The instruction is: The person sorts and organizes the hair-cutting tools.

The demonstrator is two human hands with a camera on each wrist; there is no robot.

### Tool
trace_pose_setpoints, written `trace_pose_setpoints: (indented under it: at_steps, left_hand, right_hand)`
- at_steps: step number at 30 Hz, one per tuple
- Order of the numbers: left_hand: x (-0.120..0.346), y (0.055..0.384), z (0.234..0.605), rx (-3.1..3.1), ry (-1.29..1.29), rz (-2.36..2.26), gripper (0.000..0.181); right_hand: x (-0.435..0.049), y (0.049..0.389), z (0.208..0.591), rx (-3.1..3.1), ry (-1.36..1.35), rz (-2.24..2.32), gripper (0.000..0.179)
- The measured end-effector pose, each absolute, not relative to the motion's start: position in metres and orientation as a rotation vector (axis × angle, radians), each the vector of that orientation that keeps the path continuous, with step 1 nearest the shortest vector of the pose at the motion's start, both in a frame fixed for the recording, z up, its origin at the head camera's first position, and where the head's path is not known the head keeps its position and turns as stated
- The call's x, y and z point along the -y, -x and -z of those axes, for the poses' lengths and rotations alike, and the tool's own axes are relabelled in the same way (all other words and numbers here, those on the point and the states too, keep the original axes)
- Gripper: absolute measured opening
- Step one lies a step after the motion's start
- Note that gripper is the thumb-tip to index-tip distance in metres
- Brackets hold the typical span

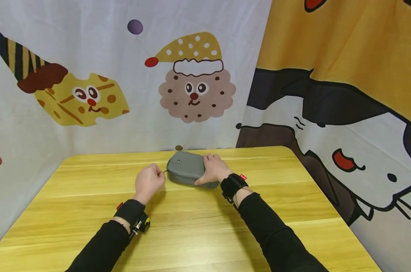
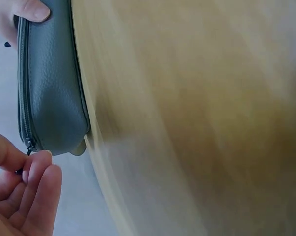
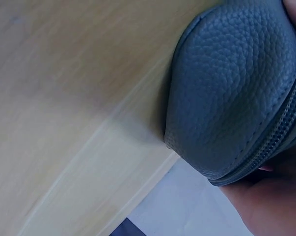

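A grey zippered leather-look pouch [image 1: 188,166] lies on the wooden table near its back edge. At the pouch's left end, my left hand [image 1: 150,182] pinches the zipper pull [image 2: 29,151] between thumb and forefinger. In the left wrist view the zipper [image 2: 25,83] runs along the pouch's upper edge and looks shut. My right hand [image 1: 215,169] grips the pouch's right end, thumb on the front side and fingers over the top. The right wrist view shows the pouch's rounded end [image 3: 231,93], with part of the right hand behind the zipper line.
The wooden table [image 1: 198,234] stretches out in front of the pouch. Behind it hangs a white curtain [image 1: 107,45] with cartoon food prints. Another printed curtain [image 1: 345,151] hangs along the right side, close to the table edge.
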State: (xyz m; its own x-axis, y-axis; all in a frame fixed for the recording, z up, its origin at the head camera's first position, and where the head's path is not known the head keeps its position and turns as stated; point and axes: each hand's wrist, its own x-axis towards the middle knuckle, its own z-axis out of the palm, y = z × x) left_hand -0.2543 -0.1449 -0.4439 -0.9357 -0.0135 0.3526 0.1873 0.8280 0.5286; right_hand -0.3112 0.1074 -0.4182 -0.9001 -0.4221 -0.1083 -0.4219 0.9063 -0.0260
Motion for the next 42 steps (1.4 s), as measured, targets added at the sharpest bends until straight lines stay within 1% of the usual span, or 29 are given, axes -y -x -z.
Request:
trace_pose_setpoints:
  at_steps: [13, 20, 31, 42]
  left_hand:
    - [0.148, 0.27, 0.445, 2.667, 0.146, 0.776, 0.019]
    - [0.147, 0.278, 0.442, 2.662, 0.142, 0.789, 0.013]
    - [0.143, 0.289, 0.439, 2.697, 0.123, 0.767, 0.015]
    - [0.14, 0.297, 0.438, 2.739, 0.098, 0.771, 0.021]
  right_hand:
    - [-0.109, 0.311, 0.416, -2.936, 0.663, 0.036, 0.116]
    - [-0.108, 0.31, 0.416, -2.941, 0.662, 0.043, 0.115]
    - [-0.109, 0.31, 0.419, -2.949, 0.662, 0.036, 0.115]
    - [-0.109, 0.31, 0.419, -2.956, 0.674, 0.02, 0.115]
